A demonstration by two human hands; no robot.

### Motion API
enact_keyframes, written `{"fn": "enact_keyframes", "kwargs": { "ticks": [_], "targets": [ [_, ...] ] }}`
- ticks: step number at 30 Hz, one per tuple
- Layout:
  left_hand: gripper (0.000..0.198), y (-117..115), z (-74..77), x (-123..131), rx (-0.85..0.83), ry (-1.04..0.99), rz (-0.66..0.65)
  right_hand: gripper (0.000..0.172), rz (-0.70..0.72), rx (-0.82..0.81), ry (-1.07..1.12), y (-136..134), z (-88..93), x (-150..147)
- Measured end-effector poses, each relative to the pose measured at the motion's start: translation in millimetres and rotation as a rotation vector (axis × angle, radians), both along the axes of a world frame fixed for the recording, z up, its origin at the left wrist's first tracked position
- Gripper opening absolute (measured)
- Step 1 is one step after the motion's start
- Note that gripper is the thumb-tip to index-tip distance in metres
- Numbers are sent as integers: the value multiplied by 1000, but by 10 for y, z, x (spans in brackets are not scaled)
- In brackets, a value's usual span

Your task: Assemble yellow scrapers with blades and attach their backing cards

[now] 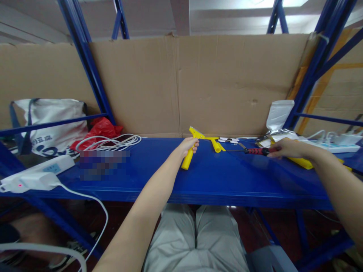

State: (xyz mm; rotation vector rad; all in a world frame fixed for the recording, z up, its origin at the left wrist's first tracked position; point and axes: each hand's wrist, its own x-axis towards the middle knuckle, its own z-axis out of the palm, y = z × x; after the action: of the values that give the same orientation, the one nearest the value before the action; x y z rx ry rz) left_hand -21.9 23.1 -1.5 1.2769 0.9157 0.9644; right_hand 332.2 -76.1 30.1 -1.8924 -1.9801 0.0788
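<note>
My left hand (190,146) is closed around the handle of a yellow T-shaped scraper (186,161), its head tilted up above the fingers. Just right of it, another yellow T-shaped tool (216,145) lies on the blue shelf (159,170). My right hand (287,148) has its fingers on the end of a red and black screwdriver handle (255,151). The thin shaft points left toward the second yellow tool. Small white and black pieces (228,140) lie behind the shaft. Under my right wrist shows part of a yellow object (302,162).
A cardboard wall (227,83) closes off the back. On the left are a white cloth bag (56,121), a red plastic bag (99,128), coiled white cable (124,140) and a power strip (53,166). Silver foil packaging (279,117) and another power strip (337,146) stand right.
</note>
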Motion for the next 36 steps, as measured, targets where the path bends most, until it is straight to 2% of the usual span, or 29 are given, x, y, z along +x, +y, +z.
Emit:
{"fn": "enact_keyframes", "kwargs": {
  "ticks": [1, 2, 4, 6, 8, 10, 12, 15, 19, 22, 33, 36],
  "targets": [
    [20, 2, -3, 3, -6, 9, 4, 14, -8, -118, 26, 1, 82, -61],
    [20, 2, -4, 5, -12, 20, 9, 13, -60, -98, 69, 8, 169, -130],
    [20, -6, -3, 9, -22, 37, 29, 25, -108, 33, 100, 40, 337, -279],
    [20, -18, -1, 11, -28, 46, 42, 27, -133, 206, 113, 89, 471, -433],
    [20, -29, 2, 12, -31, 49, 37, 29, -232, 397, 38, 146, 550, -583],
    [20, -36, 5, 13, -36, 52, 30, 30, -270, 558, 66, 199, 563, -729],
    [19, -42, 9, 15, -45, 52, 36, 29, -256, 719, 212, 253, 498, -864],
    [19, -52, 15, 17, -60, 30, 44, 38, -211, 927, 424, 359, 264, -1016],
    [18, -66, 15, 21, -89, 0, 11, 50, -116, 959, 590, 554, -135, -1073],
    [17, -73, 10, 29, -108, -14, 23, 51, -42, 911, 675, 666, -319, -1051],
    [19, -48, -15, 39, -141, -61, -20, 50, 1, 873, 636, 694, -408, -1077],
    [19, -49, -14, 47, -147, -76, -18, 52, 36, 810, 635, 690, -408, -1052]
  ]
}}
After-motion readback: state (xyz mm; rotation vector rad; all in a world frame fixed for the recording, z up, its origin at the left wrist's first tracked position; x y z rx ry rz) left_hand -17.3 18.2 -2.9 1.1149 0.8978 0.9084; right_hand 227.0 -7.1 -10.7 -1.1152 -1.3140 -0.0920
